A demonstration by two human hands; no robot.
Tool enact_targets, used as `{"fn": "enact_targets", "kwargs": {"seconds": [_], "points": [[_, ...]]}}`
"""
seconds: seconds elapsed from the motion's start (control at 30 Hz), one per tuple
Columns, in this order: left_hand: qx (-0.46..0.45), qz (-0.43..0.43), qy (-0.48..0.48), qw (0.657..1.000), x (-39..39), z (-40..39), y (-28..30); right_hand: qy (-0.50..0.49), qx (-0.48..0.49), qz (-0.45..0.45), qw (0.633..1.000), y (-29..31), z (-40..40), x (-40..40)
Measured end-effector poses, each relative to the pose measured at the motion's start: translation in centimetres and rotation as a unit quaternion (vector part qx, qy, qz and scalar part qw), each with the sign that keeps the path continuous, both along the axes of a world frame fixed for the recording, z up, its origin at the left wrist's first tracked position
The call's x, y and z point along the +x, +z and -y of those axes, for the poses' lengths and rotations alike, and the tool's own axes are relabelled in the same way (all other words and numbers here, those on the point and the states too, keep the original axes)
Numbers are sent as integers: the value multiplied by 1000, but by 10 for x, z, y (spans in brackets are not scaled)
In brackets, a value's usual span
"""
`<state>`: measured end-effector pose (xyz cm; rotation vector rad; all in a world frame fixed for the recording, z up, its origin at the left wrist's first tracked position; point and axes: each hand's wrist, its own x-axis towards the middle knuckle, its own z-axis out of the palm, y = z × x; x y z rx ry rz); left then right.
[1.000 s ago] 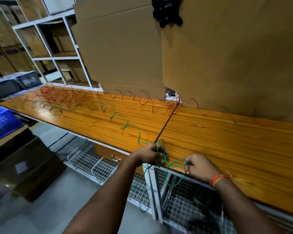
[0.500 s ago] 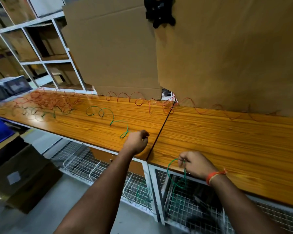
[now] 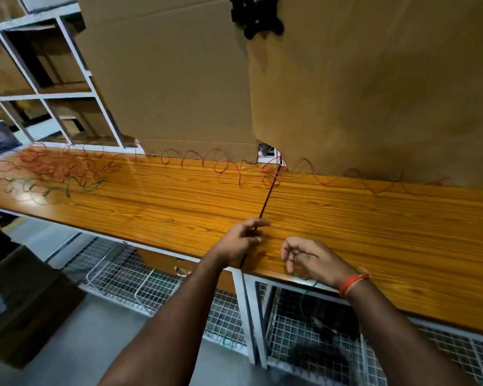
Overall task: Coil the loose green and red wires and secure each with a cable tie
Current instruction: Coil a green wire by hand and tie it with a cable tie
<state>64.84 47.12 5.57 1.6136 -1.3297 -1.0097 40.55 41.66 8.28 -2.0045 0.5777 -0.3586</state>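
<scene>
Two wooden surfaces [image 3: 374,232] are seen butted end to end, with a dark seam [image 3: 268,196] between them. The left hand [image 3: 239,240] is held over the near edge at the seam, fingers loosely bent and the forefinger extended toward the right; whether anything is pinched in it cannot be told from the blurred view. The right hand [image 3: 310,260] is held just to the right, over the near edge of the right surface, fingers curled inward. A thin strand of green wire [image 3: 307,288] is seen below this hand, hanging down in front of the wire-mesh rack [image 3: 304,344] under the surface; the wire appears to be pinched in the curled fingers, though the contact itself is hidden. An orange band [image 3: 353,284] is worn on the right wrist.

More green wire is noted in a loose tangle at the far left of the left surface, partly mixed with the red wire [image 3: 221,162]. The red wire is spread in loose loops along the far edge of both surfaces, against the upright cardboard sheets [image 3: 360,93], and is piled thickest at the far left. A white shelf unit [image 3: 67,79] is visible at the far left.
</scene>
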Motion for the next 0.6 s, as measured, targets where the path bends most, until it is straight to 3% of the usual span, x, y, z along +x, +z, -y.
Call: {"fn": "enact_targets", "kwargs": {"seconds": [0.07, 0.17, 0.27, 0.4, 0.47, 0.6], "points": [[8, -48, -85, 995, -16, -5, -1, -6, 9, 25, 1000, 4, -1, 2], [-3, -86, -113, 990, -34, -10, -7, -30, -5, 63, 998, 8, -2, 3], [-33, -102, -66, 992, -42, -17, -8, -87, -30, 106, 990, 7, 0, 4], [-53, -226, 27, 972, -46, -26, 3, -233, -46, 170, 956, -4, 5, 7], [-80, -332, 45, 939, -47, -30, 9, -290, -2, 200, 936, -11, 9, 6], [-114, -527, 75, 839, -53, -30, 28, -323, 53, 210, 921, -30, 6, 3]]}}
